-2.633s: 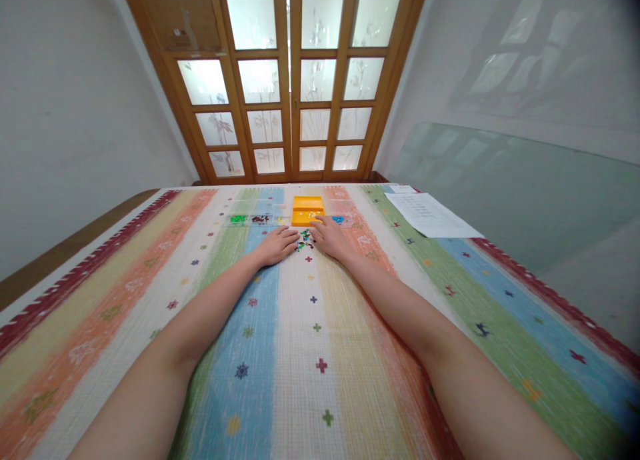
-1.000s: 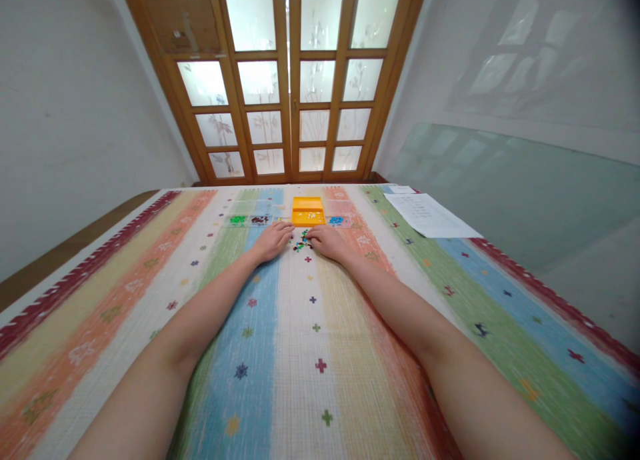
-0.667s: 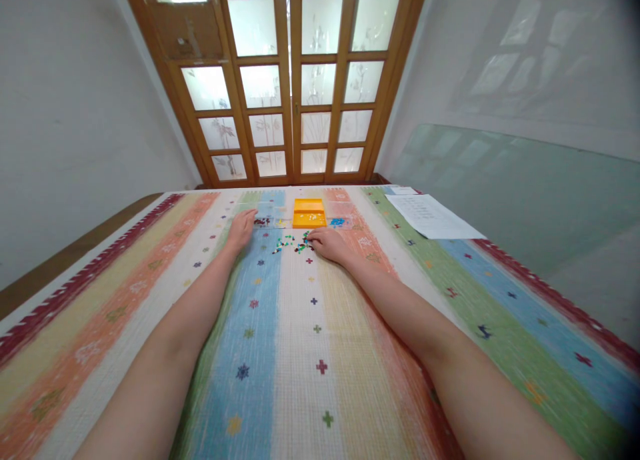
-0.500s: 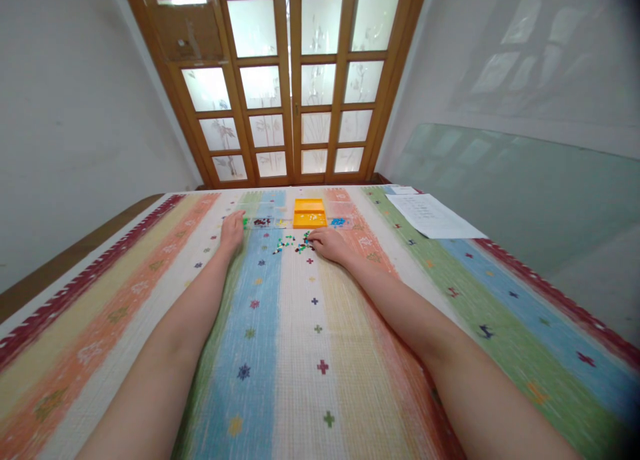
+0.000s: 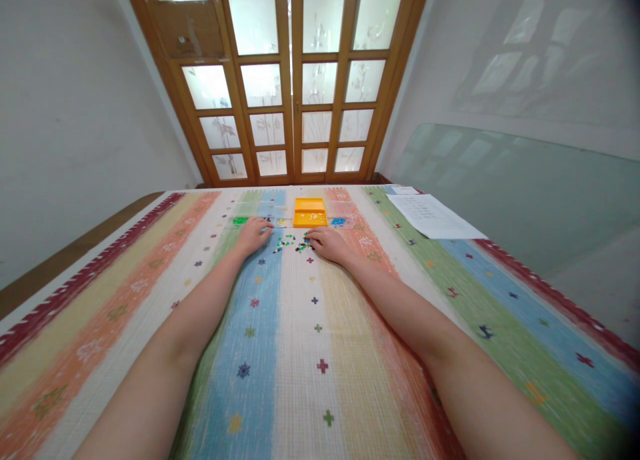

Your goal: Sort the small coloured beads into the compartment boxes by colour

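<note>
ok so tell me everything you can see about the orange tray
The orange tray is a shallow rectangular box, bright and plastic-looking. A cross wall seems to split it into a far and a near part, with a few pale specks in the near one. It sits flat on the striped cloth at the far middle, with clear compartments on either side. Loose beads lie just before it. The left hand and right hand are near, not touching.

The beads (image 5: pixel 291 244) are too small to identify, the paper (image 5: pixel 430 215) unreadable.
</note>
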Demonstrator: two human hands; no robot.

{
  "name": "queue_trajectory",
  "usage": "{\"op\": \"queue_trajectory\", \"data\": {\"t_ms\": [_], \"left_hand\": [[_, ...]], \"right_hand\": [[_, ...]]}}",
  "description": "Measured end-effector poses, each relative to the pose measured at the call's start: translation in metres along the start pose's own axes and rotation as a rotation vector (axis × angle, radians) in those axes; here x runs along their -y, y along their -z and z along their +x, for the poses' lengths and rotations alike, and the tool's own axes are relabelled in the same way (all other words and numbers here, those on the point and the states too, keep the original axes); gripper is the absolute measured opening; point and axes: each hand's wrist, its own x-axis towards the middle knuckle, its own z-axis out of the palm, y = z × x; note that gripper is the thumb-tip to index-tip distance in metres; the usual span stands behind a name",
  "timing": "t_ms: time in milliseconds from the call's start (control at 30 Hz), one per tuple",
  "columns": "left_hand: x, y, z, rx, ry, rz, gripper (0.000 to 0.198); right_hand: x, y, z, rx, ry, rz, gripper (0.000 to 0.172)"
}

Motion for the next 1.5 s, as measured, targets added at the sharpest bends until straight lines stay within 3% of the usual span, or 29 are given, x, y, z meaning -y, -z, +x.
{"op": "queue_trajectory", "data": {"t_ms": [267, 433, 667, 900, 1500], "left_hand": [[-0.049, -0.006, 0.003, 0.182, -0.246, -0.029, 0.033], [-0.062, -0.004, 0.002, 0.278, -0.351, 0.006, 0.038], [-0.058, -0.010, 0.001, 0.281, -0.314, -0.003, 0.043], [-0.041, -0.016, -0.001, 0.189, -0.115, -0.050, 0.047], [-0.041, -0.013, 0.000, 0.181, -0.183, -0.080, 0.034]], "right_hand": [[-0.001, -0.001, 0.000, -0.010, 0.010, -0.001, 0.028], [-0.002, -0.002, -0.001, -0.034, -0.008, -0.008, 0.026], [-0.001, -0.001, -0.001, -0.035, -0.017, -0.001, 0.024], [0.000, 0.000, -0.002, -0.024, -0.022, -0.005, 0.025], [0.001, 0.000, -0.001, -0.006, -0.025, -0.015, 0.025]]}}
